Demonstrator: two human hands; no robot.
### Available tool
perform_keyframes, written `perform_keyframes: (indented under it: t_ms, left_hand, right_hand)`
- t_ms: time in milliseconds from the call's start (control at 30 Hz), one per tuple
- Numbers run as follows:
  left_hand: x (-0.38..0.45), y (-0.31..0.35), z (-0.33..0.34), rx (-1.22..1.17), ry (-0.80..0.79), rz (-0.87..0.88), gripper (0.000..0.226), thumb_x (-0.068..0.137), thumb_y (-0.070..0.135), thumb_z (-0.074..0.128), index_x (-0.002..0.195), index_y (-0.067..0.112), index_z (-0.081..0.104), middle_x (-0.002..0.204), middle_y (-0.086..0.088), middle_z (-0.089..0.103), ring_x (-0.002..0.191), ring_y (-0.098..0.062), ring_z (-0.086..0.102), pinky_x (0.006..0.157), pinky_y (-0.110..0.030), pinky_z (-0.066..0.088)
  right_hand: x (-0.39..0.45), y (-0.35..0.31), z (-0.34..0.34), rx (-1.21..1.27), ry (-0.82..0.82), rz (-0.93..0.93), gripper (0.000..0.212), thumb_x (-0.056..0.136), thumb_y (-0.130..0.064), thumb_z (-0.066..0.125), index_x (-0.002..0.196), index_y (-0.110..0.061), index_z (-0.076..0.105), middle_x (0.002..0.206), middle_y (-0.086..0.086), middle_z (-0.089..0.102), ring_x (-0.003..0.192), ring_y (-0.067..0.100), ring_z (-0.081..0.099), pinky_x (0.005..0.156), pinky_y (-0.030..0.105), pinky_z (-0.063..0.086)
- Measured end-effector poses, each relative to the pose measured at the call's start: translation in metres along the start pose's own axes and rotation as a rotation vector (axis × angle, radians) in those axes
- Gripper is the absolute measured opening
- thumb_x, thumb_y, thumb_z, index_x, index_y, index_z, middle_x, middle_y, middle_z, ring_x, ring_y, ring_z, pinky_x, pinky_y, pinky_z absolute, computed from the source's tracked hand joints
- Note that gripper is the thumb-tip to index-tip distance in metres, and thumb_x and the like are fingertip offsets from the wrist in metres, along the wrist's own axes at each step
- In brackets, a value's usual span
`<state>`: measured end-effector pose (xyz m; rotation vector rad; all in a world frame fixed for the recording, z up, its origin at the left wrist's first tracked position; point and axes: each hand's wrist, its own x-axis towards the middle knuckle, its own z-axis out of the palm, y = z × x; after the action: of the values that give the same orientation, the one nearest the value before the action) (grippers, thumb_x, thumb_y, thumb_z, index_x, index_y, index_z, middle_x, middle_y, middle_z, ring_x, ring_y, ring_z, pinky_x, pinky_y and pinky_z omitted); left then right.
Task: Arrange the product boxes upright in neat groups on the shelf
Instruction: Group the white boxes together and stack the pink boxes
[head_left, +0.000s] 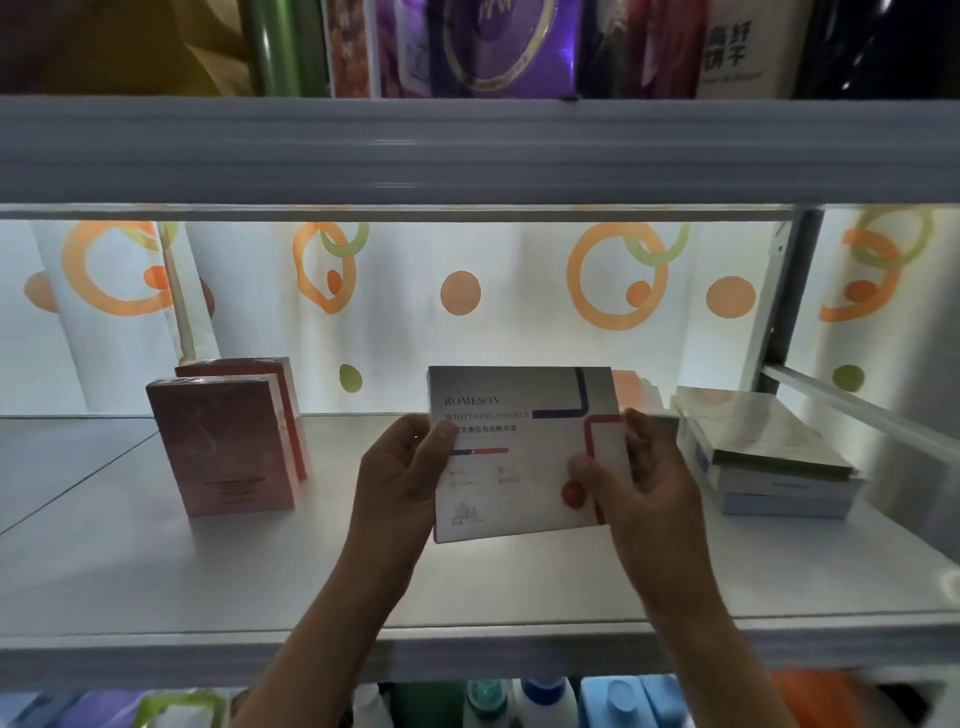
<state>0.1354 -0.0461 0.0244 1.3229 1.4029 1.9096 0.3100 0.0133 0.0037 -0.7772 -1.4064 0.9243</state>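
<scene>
On the middle shelf (467, 582), just in front of the patterned backdrop (467, 291), holding a white Romeson whitening-essence box (514, 452) upright and facing the camera, between both hands. Left hand (400, 478) gripping the box's left edge, thumb on the front and fingers curled behind; right hand (639, 488) gripping the right edge and lower right corner, thumb pressed on the front near the red dot. Both grips clenched on this one box, neither released. Box looking slightly raised or just touching the shelf at its bottom edge; hard telling which. Long axis running roughly left to right, tilted a little, the left side lower.

Standing to the left, well apart from the held box, two pink boxes (228, 447) upright, one directly behind the other, forming a neat group already. Lying to the right, just beside the right hand, a flat stack of pale boxes (769, 457), not yet upright.

Judging the coming move as hinging on this: open shelf lying between the pink pair and the flat stack, directly beneath and behind the held box, so likely setting it down there. Flat stack sitting nearer the right hand, so that hand probably reaching it next. Risking a knock against the stack's near corner when releasing the right grip.
</scene>
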Motion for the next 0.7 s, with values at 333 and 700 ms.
perform_keyframes:
  t_ms: [333, 700]
  left_hand:
    - [-0.008, -0.028, 0.049, 0.167, -0.059, 0.094, 0.020, 0.092, 0.032, 0.058, 0.105, 0.046, 0.065, 0.114, 0.019, 0.059, 0.101, 0.006, 0.056, 0.074, -0.009, 0.048]
    - [-0.008, -0.056, 0.067, 0.447, 0.002, 0.035, 0.031, 0.093, 0.045, 0.049, 0.122, 0.056, 0.046, 0.156, 0.011, 0.024, 0.143, -0.015, 0.022, 0.112, -0.040, 0.028]
  right_hand:
    - [0.001, 0.018, -0.051, -0.157, 0.169, 0.026, 0.033, 0.088, -0.026, 0.066, 0.119, -0.034, 0.059, 0.102, -0.017, 0.067, 0.097, 0.009, 0.064, 0.066, 0.013, 0.049]
    - [0.011, 0.038, -0.057, -0.355, 0.091, 0.015, 0.034, 0.099, -0.025, 0.053, 0.130, -0.039, 0.053, 0.117, -0.015, 0.056, 0.094, -0.009, 0.052, 0.069, -0.002, 0.035]
